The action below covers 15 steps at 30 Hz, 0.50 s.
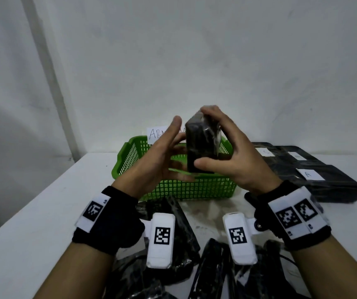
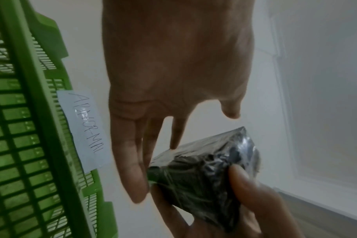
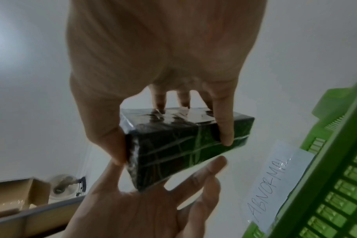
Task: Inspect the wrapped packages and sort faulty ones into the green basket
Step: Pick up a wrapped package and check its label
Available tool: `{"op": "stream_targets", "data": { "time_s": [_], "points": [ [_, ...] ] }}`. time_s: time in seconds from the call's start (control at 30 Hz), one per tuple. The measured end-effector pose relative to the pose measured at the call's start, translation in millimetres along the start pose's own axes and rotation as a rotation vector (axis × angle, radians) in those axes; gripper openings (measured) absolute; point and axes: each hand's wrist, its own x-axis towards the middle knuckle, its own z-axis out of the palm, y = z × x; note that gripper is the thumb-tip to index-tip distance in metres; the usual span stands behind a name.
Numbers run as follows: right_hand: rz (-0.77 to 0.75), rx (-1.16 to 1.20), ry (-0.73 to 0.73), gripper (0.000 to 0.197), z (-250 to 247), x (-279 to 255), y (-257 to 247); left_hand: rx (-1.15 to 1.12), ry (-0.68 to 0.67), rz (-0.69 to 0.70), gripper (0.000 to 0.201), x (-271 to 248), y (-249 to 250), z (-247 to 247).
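A black package (image 1: 201,143) wrapped in clear film stands upright in the air above the green basket (image 1: 186,188). My right hand (image 1: 223,145) grips it, thumb at its lower end and fingers over the top, as the right wrist view shows on the package (image 3: 179,145). My left hand (image 1: 164,156) is spread open beside it, its straight fingers (image 2: 132,161) touching the package (image 2: 204,173) on its left side. The basket (image 2: 31,145) carries a paper label (image 2: 86,127) reading ABNORMAL.
Several black wrapped packages (image 1: 179,251) lie in a heap on the white table (image 1: 32,223) under my wrists. A row of larger black packages (image 1: 315,175) with white lettered labels sits at the right. A white wall stands close behind the basket.
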Motion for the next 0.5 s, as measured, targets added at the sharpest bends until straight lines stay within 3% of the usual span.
{"op": "stream_targets", "data": {
  "time_s": [0.13, 0.27, 0.33, 0.4, 0.5],
  "points": [
    [0.045, -0.020, -0.086, 0.113, -2.4, 1.4, -1.4, -0.061, -0.034, -0.004, 0.042, -0.1, -1.8, -3.7],
    [0.324, 0.282, 0.051, 0.109, -5.3, 4.2, -8.1, 0.030, -0.063, 0.015, 0.059, 4.3, -10.4, -4.2],
    [0.411, 0.315, 0.125, 0.112, -7.0, 5.9, -6.2, 0.061, -0.104, 0.051, 0.065, 3.6, -12.9, -1.8],
    [0.429, 0.345, 0.163, 0.106, -9.0, 7.2, -2.6, 0.146, -0.147, 0.096, 0.070, 1.0, -12.2, 0.7],
    [0.341, 0.309, 0.233, 0.078, -9.5, 7.8, -3.0, 0.208, -0.167, 0.134, 0.071, -0.3, -12.1, 0.1]
  ]
}}
